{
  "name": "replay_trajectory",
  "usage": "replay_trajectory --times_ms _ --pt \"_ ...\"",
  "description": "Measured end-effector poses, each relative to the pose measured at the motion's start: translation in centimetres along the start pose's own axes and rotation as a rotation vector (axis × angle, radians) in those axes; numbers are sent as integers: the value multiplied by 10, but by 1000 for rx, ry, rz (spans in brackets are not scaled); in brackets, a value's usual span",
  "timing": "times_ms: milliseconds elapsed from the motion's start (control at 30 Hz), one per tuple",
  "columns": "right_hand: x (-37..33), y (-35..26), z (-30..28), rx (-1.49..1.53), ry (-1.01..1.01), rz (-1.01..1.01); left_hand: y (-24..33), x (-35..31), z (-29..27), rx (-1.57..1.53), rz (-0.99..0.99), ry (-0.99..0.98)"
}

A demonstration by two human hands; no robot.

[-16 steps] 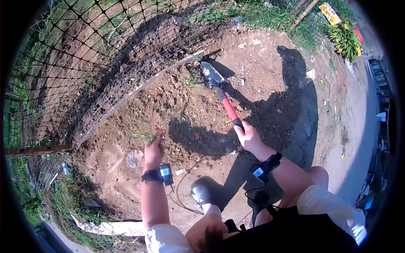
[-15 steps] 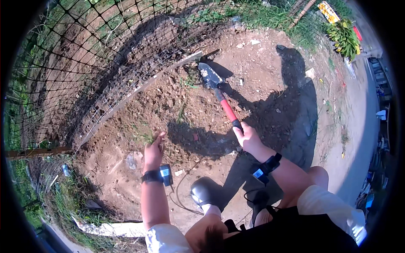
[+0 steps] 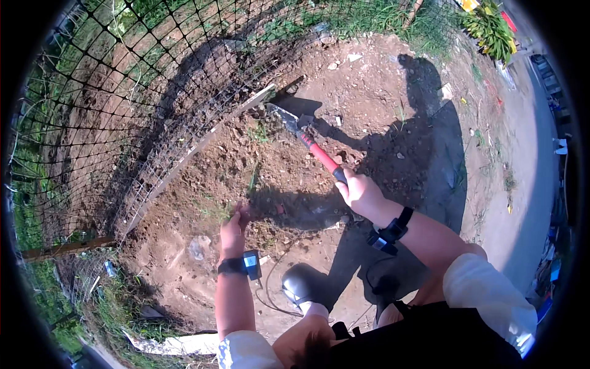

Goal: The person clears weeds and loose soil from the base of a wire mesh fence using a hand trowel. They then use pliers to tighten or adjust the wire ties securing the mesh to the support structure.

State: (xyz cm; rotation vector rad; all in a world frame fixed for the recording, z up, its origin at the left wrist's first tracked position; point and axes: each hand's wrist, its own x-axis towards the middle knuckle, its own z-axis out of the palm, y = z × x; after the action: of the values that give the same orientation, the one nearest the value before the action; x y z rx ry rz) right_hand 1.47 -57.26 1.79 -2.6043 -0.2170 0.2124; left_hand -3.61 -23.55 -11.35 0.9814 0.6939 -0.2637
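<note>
While the right hand (image 3: 364, 195) wraps its fingers around the dark end of a red-handled trowel (image 3: 322, 157), the tool slants up and leftward, away from the person. Its metal blade (image 3: 284, 117) is at the loose brown soil (image 3: 212, 163), near the far end of a narrow board (image 3: 184, 161); whether the tip is sunk into the soil, I cannot tell.

The left hand (image 3: 232, 229) is well apart from the trowel, low over the ground and just beside a sparse tuft of grass (image 3: 215, 210). Its fingers are partly bent and close together, but I cannot tell whether they pinch anything.

Both wrists wear dark bands, each with 1 small box: 1 on the left (image 3: 251, 264) and 1 on the right (image 3: 384, 243). A thin cable (image 3: 265, 300) curves over the ground beside 1 shiny shoe (image 3: 300, 284). Beyond the board, black netting (image 3: 92, 107) spans the upper left, and a leafy plant (image 3: 490, 29) stands at the upper right. The person's shadow (image 3: 430, 132) falls across the soil.
</note>
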Motion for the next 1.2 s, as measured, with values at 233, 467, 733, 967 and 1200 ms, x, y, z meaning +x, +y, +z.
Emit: replay_trajectory --times_ms 233,467,733,967,1200 --pt "-28 0 -63 -149 -219 -47 2 -18 14 -25 -4 181" --pt "13 30 -25 -135 -142 80 -5 -13 -18 515 -38 200" --pt "-26 -3 -29 -219 -282 -89 -11 -13 -36 341 40 290" --pt "22 -16 -17 33 -75 -118 -10 -11 -34 373 102 309" --pt "-46 -21 11 26 -316 16 -10 -15 -44 228 50 472"
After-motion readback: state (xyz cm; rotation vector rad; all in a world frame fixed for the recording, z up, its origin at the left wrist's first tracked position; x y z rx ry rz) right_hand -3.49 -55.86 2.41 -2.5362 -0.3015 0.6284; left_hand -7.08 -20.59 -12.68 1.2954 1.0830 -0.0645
